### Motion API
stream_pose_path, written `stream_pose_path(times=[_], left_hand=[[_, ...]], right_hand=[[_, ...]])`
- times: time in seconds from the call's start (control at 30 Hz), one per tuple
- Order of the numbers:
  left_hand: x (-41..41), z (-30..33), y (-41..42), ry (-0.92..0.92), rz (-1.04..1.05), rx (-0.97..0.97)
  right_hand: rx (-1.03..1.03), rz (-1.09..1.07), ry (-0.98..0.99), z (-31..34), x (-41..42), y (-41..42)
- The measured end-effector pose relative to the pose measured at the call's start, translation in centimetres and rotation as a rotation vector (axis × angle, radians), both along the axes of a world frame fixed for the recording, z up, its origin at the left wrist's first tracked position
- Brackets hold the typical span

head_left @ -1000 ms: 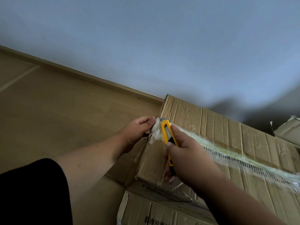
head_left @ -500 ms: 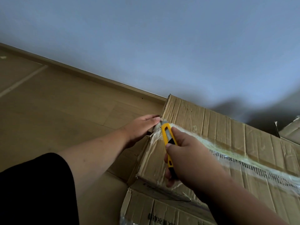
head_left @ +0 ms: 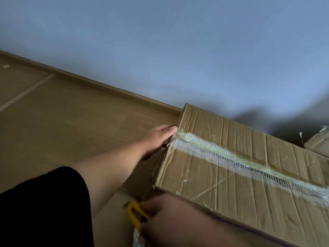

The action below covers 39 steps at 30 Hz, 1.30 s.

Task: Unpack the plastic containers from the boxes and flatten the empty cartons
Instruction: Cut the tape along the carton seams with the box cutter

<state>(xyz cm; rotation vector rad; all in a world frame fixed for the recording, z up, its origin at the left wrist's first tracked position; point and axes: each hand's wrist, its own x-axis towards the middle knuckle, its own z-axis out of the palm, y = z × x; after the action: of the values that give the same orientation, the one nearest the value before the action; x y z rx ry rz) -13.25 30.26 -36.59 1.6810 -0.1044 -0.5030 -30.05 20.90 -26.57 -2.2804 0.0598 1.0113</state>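
Carton (head_left: pixel 240 175) taped; blurred right hand (head_left: pixel 170 221), knife (head_left: pixel 134 215) half-hidden

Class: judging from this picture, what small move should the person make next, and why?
Probably bring the yellow knife in the right hand up to the tape on top of the carton: that seam looks sealed, and the left hand braces the carton's end.

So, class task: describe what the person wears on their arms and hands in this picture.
The left hand and right hand are bare: no gloves, rings or watch visible. The left forearm is uncovered, with a black sleeve above it. The right arm is blurred, showing no sleeve.
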Motion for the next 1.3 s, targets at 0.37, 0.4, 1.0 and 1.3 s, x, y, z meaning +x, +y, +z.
stream_pose_path(times=[0.37,0.4,1.0,1.3], left_hand=[[3.4,1.0,2.4,0.022,-0.077,-0.039],[3.6,0.9,2.5,0.047,-0.051,-0.065],[2.1,1.9,1.3,0.195,-0.082,-0.183],[2.2,1.5,1.4,0.194,-0.097,-0.195]], right_hand=[[-0.044,0.063,-0.083,4.9,-1.5,-3.5],[-0.028,0.056,-0.069,5.4,-1.4,-3.7],[-0.011,-0.337,-0.274,5.0,4.0,-3.7],[0.006,-0.370,-0.221,4.4,5.4,-3.2]])
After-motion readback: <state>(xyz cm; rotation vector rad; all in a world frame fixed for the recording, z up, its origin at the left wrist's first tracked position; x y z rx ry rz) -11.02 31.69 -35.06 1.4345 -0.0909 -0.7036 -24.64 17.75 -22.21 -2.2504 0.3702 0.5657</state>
